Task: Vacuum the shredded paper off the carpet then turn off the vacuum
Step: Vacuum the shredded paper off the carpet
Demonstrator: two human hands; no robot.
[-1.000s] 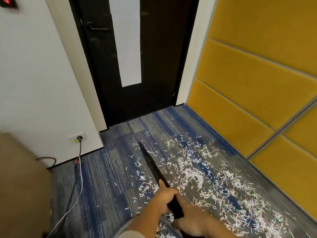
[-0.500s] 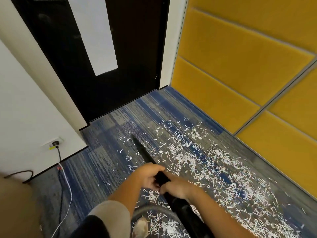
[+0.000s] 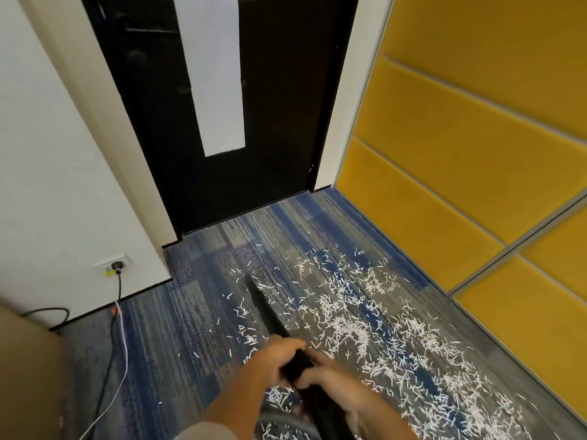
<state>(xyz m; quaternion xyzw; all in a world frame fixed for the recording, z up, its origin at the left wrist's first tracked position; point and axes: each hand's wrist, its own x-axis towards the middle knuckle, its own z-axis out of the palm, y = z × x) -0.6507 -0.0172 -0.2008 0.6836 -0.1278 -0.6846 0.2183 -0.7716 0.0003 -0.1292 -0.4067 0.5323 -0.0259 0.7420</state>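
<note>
From the head view, the job looks barely begun. The white shredded paper strips (image 3: 365, 315) lie thick across the blue-and-grey striped carpet (image 3: 190, 312), in a wide band running from just short of the black door (image 3: 270, 106) down along the yellow padded wall panels (image 3: 476, 154) to the lower right edge of the frame. Only the carpet to the left of the nozzle is mostly bare, with a few stray strips; whether that patch was cleaned or simply never littered cannot be told. Nearly all the pick-up is left, and so is switching the machine off.

The long black tapered vacuum nozzle (image 3: 263, 308) points away from the person toward the door, its narrow tip down at the carpet at the left fringe of the litter. The left hand (image 3: 276, 354) is wrapped around the tube just behind the taper, and the right hand (image 3: 327, 376) is clamped on the thicker black tube right behind it, the two hands touching. A grey curve of hose shows at the bottom edge; the vacuum body and its switch are out of sight.

At the left, a black plug sits in the white wall socket (image 3: 115, 265), with a cable trailing down across the floor.
</note>
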